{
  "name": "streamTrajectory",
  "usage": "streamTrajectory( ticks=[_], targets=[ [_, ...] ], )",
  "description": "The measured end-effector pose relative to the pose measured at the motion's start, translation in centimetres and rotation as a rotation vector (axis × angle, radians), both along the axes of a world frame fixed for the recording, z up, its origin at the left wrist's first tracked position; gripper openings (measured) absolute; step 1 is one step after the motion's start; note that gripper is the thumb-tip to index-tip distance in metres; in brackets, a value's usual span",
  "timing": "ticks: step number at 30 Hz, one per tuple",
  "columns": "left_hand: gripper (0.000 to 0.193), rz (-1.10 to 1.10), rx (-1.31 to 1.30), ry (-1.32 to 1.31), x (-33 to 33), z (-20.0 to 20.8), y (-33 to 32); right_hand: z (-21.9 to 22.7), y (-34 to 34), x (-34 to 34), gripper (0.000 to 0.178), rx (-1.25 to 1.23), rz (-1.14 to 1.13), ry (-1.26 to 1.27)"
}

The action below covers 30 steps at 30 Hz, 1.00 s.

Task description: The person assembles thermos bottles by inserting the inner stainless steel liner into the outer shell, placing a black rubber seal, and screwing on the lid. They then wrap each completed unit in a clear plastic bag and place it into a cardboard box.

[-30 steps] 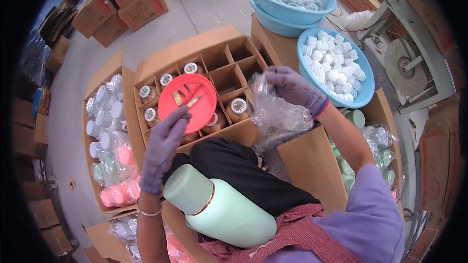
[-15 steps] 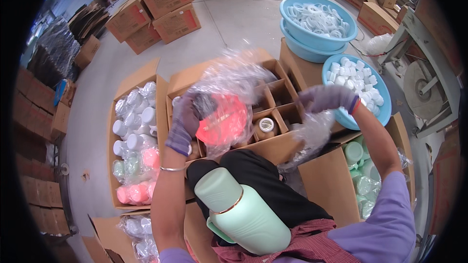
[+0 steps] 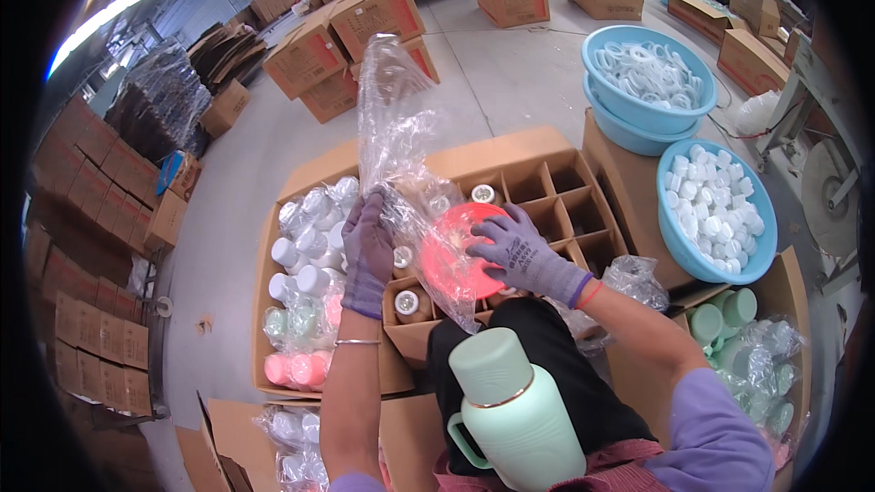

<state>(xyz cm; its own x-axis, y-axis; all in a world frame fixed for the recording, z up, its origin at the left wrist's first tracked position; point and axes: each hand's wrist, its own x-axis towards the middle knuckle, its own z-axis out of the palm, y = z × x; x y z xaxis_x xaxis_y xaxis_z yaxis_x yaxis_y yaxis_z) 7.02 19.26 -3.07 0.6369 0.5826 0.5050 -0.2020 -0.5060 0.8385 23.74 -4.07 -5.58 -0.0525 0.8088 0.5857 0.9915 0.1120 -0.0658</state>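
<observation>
My left hand (image 3: 370, 251), in a grey-purple glove, is closed on a crumpled clear plastic bag (image 3: 390, 118). Its film stands up above my fingers and trails across a pink-red basin (image 3: 453, 260). Over the basin's right side, my gloved right hand (image 3: 521, 255) has its fingers spread. What lies under those fingertips is hard to make out. The basin rests on a divided carton (image 3: 597, 235), where several bottle necks (image 3: 407, 302) show in the cells. A mint-green thermos jug (image 3: 519, 410) with a handle and cup lid leans on my lap.
Left stands a carton of bagged white, green and pink lids (image 3: 310, 281). Right are a blue basin of white caps (image 3: 715, 210), stacked blue basins of pale rings (image 3: 649, 77) and a carton of green parts (image 3: 729, 323). Closed cartons (image 3: 378, 14) stand farther off.
My right hand has come from the carton's right side to the pink-red basin. The plastic bag, spread over the basin before, now rises from my left hand. The view has swung left.
</observation>
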Motion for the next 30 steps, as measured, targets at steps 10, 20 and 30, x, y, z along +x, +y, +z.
streamTrajectory(
  ticks=[10, 20, 30],
  targets=[
    [0.056, 0.129, 1.258, 0.631, -4.5, 0.7, -5.0, 3.5, 2.6, 4.9, 0.052, -0.256, 0.956, 2.214],
    [0.035, -0.139, -0.943, -0.034, -4.0, -0.8, -8.4, -2.5, 1.5, -2.4, 0.012, -0.112, 0.370, 0.965],
    [0.034, 0.141, -0.344, 0.130, -16.2, -4.1, -21.7, -2.6, -14.0, -5.1, 0.014, 0.372, 0.220, 1.683]
  ],
)
